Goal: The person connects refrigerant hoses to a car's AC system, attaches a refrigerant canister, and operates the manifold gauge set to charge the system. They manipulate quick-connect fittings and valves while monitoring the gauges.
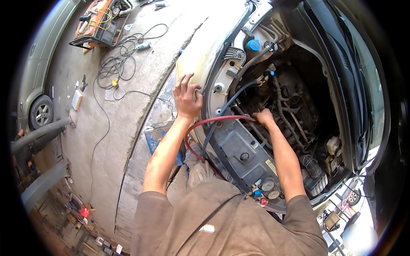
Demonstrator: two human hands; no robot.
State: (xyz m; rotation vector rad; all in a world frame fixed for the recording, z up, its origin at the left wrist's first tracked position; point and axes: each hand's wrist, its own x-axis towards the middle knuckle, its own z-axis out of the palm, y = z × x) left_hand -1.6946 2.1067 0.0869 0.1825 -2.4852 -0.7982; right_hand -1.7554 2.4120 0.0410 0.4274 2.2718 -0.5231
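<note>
We work over the open engine bay (294, 98) of a vehicle. The task item, a red hose (213, 120), arcs above the black front panel (241, 147), its far end entering the bay beside the inner edge of that panel. Our right hand (265, 117) is at this end, fingers drawn together and clamped on the hose; the fitting itself is hidden. Our left hand (187, 97) is raised near the pale fender (192, 64), fingers apart and slightly bent, with nothing between them. We cannot tell whether it touches the bodywork.

A blue hose (236, 97) crosses the panel and passes under the red one. Two round gauges (267, 185) with a blue knob (256, 192) and a red knob (264, 201) lie at the near end of the panel. Further off, a blue cap (253, 45) closes a reservoir.

The floor (109, 141) is grey concrete, worn and stained, divided by a dark seam. To our left, a black cable (117, 62) lies in loose coils with a yellow connector (115, 82); a spray can (144, 45) lies beside the coils. Beyond them stands an orange machine (95, 19) in a black frame. A silver vehicle (45, 51) occupies the far left. Tools and small items (79, 213) are scattered at lower left; strong daylight glares at lower right.
</note>
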